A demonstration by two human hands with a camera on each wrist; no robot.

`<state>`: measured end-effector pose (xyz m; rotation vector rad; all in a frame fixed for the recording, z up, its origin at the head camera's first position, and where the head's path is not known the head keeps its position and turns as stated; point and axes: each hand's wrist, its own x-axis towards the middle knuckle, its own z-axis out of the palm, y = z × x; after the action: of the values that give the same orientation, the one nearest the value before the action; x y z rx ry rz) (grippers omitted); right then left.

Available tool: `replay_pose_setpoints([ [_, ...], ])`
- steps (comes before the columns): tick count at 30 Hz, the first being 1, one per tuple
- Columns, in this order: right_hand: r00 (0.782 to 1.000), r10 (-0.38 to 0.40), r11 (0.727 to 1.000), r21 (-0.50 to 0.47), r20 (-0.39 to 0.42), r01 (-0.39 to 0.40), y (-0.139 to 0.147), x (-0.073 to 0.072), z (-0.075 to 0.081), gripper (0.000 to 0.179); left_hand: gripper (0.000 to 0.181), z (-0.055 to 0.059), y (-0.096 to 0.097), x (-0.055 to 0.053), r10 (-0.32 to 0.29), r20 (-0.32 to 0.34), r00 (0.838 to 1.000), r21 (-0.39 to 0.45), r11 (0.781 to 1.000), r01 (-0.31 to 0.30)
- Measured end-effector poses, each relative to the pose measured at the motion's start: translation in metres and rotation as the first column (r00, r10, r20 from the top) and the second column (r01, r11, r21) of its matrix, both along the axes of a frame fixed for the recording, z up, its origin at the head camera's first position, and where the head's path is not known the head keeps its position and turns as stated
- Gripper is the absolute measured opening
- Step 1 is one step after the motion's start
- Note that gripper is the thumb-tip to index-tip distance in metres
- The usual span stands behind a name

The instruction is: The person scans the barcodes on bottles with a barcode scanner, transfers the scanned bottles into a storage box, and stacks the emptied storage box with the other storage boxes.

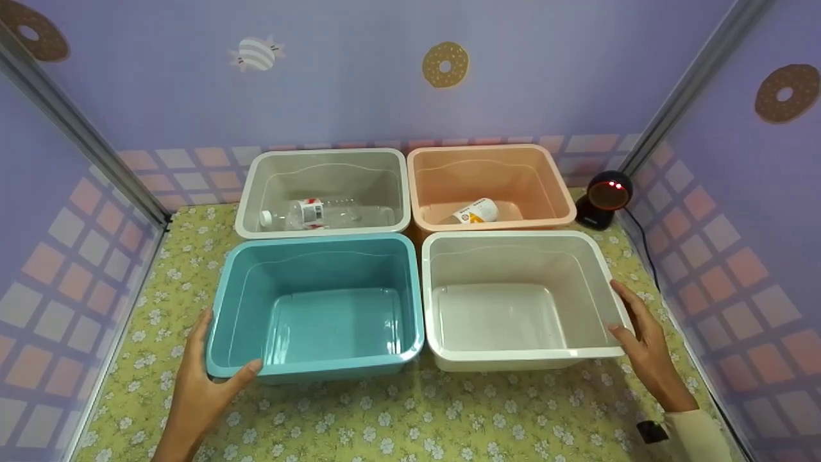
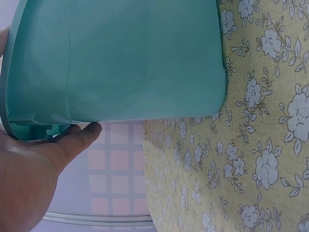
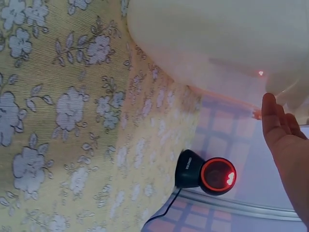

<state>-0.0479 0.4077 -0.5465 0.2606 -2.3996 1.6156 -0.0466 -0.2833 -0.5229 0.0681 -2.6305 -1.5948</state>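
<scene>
A teal plastic bin (image 1: 333, 321) stands at the front left. My left hand (image 1: 208, 375) holds its near left corner, thumb over the front rim and fingers along the left side. The left wrist view shows the fingers (image 2: 79, 140) against the outer wall below the rim. Beside it is a white plastic bin (image 1: 500, 314). My right hand (image 1: 648, 346) holds the right rim of this bin, thumb at the inner edge and fingers outside. In the right wrist view, fingertips (image 3: 269, 101) touch its outer wall. Both front bins have nothing inside.
Behind stand a grey bin (image 1: 321, 154) with a clear plastic bottle (image 1: 314, 213) lying inside and a peach bin (image 1: 490, 153) with a white-labelled container (image 1: 478, 212). A black scanner with red lights (image 1: 606, 196) and a cable stands at back right. Purple panels enclose the flowered tablecloth (image 1: 385, 423).
</scene>
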Motion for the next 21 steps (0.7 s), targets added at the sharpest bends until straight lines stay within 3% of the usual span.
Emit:
replay_pose_setpoints([
  [8, 1.000, 0.013, 0.998, -0.060, 0.000, -0.013, 0.000, 0.004, -0.004, 0.066, 0.122, -0.001, -0.001, 0.000, 0.014, 0.030, 0.999, -0.007, 1.000, -0.014],
  [13, 1.000, -0.008, 0.999, -0.036, 0.013, 0.008, -0.002, 0.005, -0.004, 0.063, 0.123, 0.000, -0.001, 0.001, 0.015, 0.014, 1.000, -0.015, 1.000, -0.014],
  [17, 0.999, -0.031, 0.999, -0.005, 0.010, 0.031, -0.004, 0.005, -0.004, 0.061, 0.121, 0.003, 0.003, 0.005, 0.030, -0.085, 0.996, -0.071, 0.997, -0.036],
  [21, 0.998, -0.067, 0.998, 0.010, 0.011, 0.067, -0.005, 0.006, -0.003, 0.058, 0.114, 0.007, 0.011, 0.009, 0.027, -0.247, 0.969, -0.149, 0.987, -0.065],
])
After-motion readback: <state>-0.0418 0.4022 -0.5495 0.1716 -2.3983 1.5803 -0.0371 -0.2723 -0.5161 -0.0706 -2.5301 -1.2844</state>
